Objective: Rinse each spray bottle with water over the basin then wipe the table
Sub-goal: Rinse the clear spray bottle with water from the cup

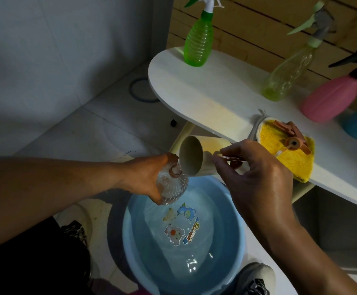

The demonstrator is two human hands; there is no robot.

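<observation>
right hand (256,177) gripped the tipped cup (196,156) by its handle; left hand (145,177) clasped the clear ribbed bottle (172,186) (wet, likely slippery, light) over the basin (130,220), best held round its ribs.

Left grip (150,177) curled, holding; right grip (256,175) pinching, forearms converging.

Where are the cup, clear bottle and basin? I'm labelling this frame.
cup (191,157): head view, inside of its mouth.
clear bottle (173,186): head view, ribbed shoulder.
basin (236,248): head view, right inner wall.
</observation>
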